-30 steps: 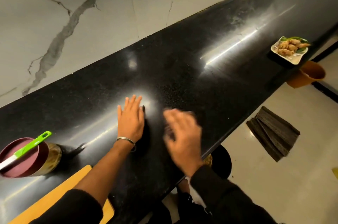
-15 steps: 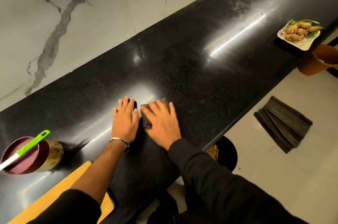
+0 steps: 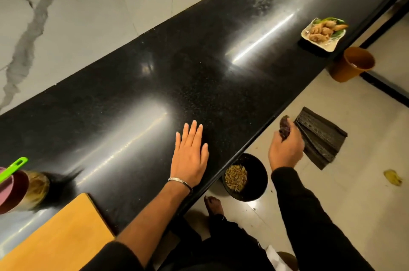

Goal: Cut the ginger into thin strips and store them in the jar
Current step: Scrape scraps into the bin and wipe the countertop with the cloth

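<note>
Head view looks down on a long black counter (image 3: 199, 76), shiny and speckled like polished stone. The left hand (image 3: 190, 155) lies flat on it with fingers straight and close together, holding nothing, maybe to steady the person while they lean. The right hand (image 3: 285, 149) is out past the counter edge, above the floor, with its fingers curled round a small dark wad (image 3: 284, 125). It may be a scrap of cloth or peel; the view is too dark to tell. The two hands are well apart.

Just under the edge stands a round black bin (image 3: 244, 176) with pale thin scraps inside, so the wad is probably meant to be dropped there.

At the far left the jar (image 3: 33, 189) lies on its side, round and see-through, with pale yellow ginger strips (image 3: 37, 186) inside. A green-handled knife (image 3: 13, 166) rests across its dark red lid (image 3: 11, 191). A smooth wooden board (image 3: 59, 237) sits near it. More knobbly ginger (image 3: 321, 30) waits on a white tray (image 3: 329, 46) far along the counter.
</note>
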Tool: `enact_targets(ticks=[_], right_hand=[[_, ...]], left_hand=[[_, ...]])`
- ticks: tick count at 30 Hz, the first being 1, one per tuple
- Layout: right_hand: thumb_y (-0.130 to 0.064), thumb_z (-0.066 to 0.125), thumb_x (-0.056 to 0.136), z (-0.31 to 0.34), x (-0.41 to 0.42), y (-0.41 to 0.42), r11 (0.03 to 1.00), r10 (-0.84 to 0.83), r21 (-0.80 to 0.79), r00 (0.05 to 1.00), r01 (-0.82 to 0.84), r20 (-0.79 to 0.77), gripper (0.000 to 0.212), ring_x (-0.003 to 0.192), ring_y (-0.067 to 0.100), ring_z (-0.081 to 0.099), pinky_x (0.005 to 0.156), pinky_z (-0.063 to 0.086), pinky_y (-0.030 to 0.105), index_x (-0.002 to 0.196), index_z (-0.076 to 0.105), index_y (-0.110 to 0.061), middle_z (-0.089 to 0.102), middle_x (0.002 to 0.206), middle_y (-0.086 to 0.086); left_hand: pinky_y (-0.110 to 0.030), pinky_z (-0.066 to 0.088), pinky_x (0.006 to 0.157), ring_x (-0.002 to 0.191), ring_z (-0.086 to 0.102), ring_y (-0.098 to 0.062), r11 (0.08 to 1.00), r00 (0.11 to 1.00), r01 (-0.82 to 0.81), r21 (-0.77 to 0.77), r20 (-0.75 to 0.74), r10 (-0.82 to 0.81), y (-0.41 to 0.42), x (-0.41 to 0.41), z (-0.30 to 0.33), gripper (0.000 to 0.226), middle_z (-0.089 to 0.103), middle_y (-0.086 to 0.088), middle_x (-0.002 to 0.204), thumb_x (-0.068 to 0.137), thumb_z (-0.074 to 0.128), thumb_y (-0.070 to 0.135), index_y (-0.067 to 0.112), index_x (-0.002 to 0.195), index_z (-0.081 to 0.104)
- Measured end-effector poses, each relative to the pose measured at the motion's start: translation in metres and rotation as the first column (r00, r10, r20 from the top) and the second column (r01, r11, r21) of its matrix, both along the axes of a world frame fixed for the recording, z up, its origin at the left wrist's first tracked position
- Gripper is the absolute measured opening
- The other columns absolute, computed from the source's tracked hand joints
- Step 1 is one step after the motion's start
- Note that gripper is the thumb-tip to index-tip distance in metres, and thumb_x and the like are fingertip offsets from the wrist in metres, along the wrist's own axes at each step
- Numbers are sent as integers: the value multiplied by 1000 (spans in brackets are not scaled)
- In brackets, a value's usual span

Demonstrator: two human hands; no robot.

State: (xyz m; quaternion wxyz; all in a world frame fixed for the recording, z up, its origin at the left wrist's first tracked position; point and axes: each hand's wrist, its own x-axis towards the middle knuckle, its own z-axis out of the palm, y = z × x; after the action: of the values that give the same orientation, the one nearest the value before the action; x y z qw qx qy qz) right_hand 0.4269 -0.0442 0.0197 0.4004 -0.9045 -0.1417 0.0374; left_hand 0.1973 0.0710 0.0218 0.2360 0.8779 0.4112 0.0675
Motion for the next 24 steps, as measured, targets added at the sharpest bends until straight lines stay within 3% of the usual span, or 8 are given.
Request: enact_targets(ticks=[2,3,6,9,12,14,18,24], right_hand=[[-18,60,90,10,-34,-6,955,288,27,946,-295,147,55,131,21,49,109,42,45,144,51,-21,55,141,2],[-19,60,89,15,-60,-6,875,474,-2,856,-484,206,58,133,20,47,109,43,46,145,50,-22,53,144,0],[-35,58,86,12,-149,-4,490,864,-256,425,-834,271,63,138,21,43,96,43,48,148,46,-31,46,152,-7],[-42,50,94,-3,-212,5,167,973,-388,87,-906,215,54,140,23,40,101,41,51,147,46,-31,46,151,-4],[-45,44,96,-10,-220,13,48,989,-464,-23,-885,147,55,146,25,31,113,28,53,149,41,-32,40,155,-1],[-48,47,92,-13,-196,17,120,986,-481,50,-868,157,60,146,23,31,115,26,53,150,41,-34,40,156,-3],[-47,54,87,-11,-103,27,413,908,-513,381,-753,173,67,144,22,33,114,26,59,152,38,-36,40,155,-6],[-30,68,88,-10,16,26,733,606,-466,787,-495,117,69,140,27,35,110,38,49,150,39,-30,44,151,0]], left_hand=[[-44,0,124,151,-7,-14,998,997,-65,-10,37,65,4,-16,1,60,7,2,165,102,18,42,20,157,17],[-46,2,123,152,-3,-17,993,992,-117,-20,53,118,8,-27,0,61,11,0,164,100,19,42,19,156,20],[-50,6,122,151,10,-27,955,952,-294,-36,85,296,27,-66,-3,64,22,-7,162,98,21,42,14,154,28],[-50,5,121,151,13,-29,915,912,-402,-26,84,403,44,-105,-4,54,26,-10,160,102,33,32,11,153,32],[-47,2,122,151,10,-27,898,897,-439,-28,45,440,49,-129,-6,49,24,-8,161,104,40,22,12,152,33],[-50,4,122,151,10,-29,901,900,-435,-10,26,435,48,-130,-10,48,24,-9,161,104,41,21,12,151,36],[-50,5,122,151,11,-29,950,952,-306,67,5,306,31,-94,-13,49,25,-8,161,103,33,34,15,148,40],[-47,4,124,152,-1,-15,988,988,-150,33,31,149,4,-25,-10,54,17,1,163,103,23,42,21,151,34]])
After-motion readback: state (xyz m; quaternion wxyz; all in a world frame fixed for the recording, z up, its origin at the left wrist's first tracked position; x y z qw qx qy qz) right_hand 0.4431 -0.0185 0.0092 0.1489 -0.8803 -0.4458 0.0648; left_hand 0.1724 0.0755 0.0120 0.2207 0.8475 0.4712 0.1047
